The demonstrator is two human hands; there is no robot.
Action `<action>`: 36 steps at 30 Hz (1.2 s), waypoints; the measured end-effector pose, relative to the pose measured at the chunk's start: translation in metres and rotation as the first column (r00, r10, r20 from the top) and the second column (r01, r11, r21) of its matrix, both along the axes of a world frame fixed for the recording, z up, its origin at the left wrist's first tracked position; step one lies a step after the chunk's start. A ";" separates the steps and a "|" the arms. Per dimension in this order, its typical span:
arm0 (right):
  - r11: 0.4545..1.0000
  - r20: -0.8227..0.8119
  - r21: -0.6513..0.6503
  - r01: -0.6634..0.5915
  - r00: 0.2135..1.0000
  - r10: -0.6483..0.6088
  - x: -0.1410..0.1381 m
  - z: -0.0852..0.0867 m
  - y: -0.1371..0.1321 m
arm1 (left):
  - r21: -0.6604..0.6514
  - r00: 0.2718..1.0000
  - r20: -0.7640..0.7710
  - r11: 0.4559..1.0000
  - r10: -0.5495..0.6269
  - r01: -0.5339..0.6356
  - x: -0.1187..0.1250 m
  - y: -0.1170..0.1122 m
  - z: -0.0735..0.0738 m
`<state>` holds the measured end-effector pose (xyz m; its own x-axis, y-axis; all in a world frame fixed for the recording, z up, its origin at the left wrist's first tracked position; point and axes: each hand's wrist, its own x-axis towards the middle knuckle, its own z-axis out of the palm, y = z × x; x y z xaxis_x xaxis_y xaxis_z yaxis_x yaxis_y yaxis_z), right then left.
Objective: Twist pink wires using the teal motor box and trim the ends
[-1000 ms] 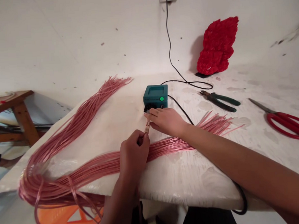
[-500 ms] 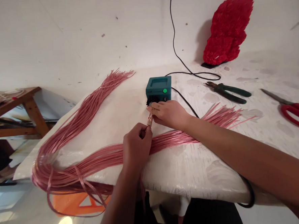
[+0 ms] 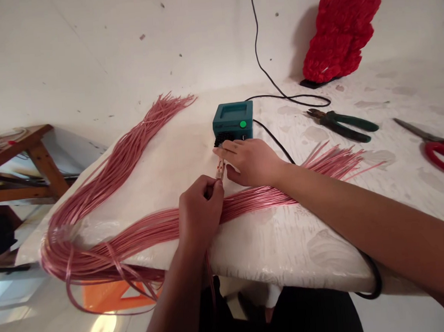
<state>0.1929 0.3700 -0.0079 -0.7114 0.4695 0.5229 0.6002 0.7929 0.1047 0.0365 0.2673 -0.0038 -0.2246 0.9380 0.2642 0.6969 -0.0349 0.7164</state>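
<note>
My left hand is closed, thumb and forefinger pinching the lower end of a small pale strip with reddish marks. It rests over a bundle of pink wires lying across the table. My right hand has its fingers bent over the strip's upper end, close to the front of a teal box with a lit green button. Its thumb sits lower, a little apart from the fingertips. Black bristle-like pieces show at the box's front. What lies under the right fingertips is hidden.
Green-handled cutting pliers and red-handled scissors lie to the right. A red fluffy object leans at the wall. Black cable runs behind the box. The pink bundle loops over the left table edge, above an orange piece.
My right thumb has moved down and away from its fingertips, showing more of the strip. My left hand keeps its pinch. The whole view has shifted slightly, with the table things higher in the picture.
</note>
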 end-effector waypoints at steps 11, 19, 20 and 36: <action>0.939 -0.239 -0.029 0.342 0.910 -0.339 0.029 0.000 0.029 | 0.005 0.999 0.041 1.000 0.007 -0.007 0.000 0.002 -0.002; 0.938 -0.229 -0.008 0.347 0.912 -0.340 0.027 -0.001 0.026 | 0.020 1.000 0.020 1.000 0.003 -0.004 -0.002 0.002 0.000; 0.937 -0.229 -0.009 0.349 0.911 -0.342 0.027 -0.001 0.026 | 0.024 1.000 0.020 1.000 0.004 -0.005 -0.002 0.002 0.000; 0.942 -0.245 -0.077 0.325 0.910 -0.334 0.027 0.000 0.025 | 0.021 1.000 0.027 1.000 0.015 -0.016 -0.001 0.000 0.003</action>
<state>0.2200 0.3954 -0.0078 -0.3603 0.6749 0.6439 0.8311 0.5457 -0.1070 0.0356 0.2677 -0.0007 -0.2463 0.9287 0.2773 0.6778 -0.0394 0.7342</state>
